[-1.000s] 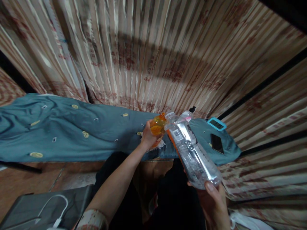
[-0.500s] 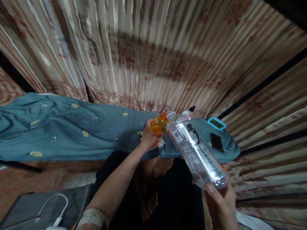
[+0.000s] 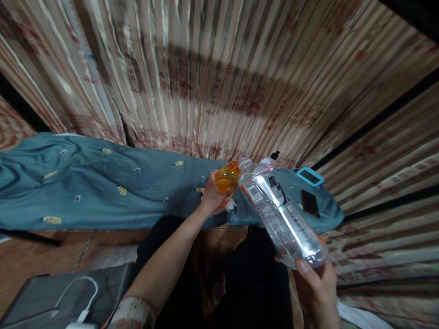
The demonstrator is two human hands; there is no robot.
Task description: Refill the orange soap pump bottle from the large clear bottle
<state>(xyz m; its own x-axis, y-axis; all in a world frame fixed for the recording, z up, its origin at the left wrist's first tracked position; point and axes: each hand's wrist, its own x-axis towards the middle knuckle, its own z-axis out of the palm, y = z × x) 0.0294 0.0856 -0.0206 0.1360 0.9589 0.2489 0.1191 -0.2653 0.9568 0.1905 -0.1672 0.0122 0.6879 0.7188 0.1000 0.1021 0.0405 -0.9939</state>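
Note:
My left hand (image 3: 213, 194) is wrapped round an orange see-through bottle (image 3: 227, 178) that has no cap on its neck. My right hand (image 3: 317, 285) grips the base of a large clear plastic bottle (image 3: 281, 214) with a silver label and barcode. That clear bottle is tilted, its base toward me and its mouth close beside the orange bottle's neck; whether the two touch I cannot tell. A crumpled white thing (image 3: 229, 205) lies beneath the orange bottle. Behind the clear bottle shows a pump bottle with a black pump head (image 3: 275, 155), mostly hidden.
A teal patterned cloth (image 3: 89, 183) covers the long narrow table. On its right end lie a phone (image 3: 310, 204) and a small blue-framed display (image 3: 310, 176). Striped curtains (image 3: 206, 82) hang behind and to the right. A grey case (image 3: 37, 297) with a white cable is at lower left.
The clear bottle has shifted very slightly in my right hand's grip. My left hand and the orange bottle have stayed almost still.

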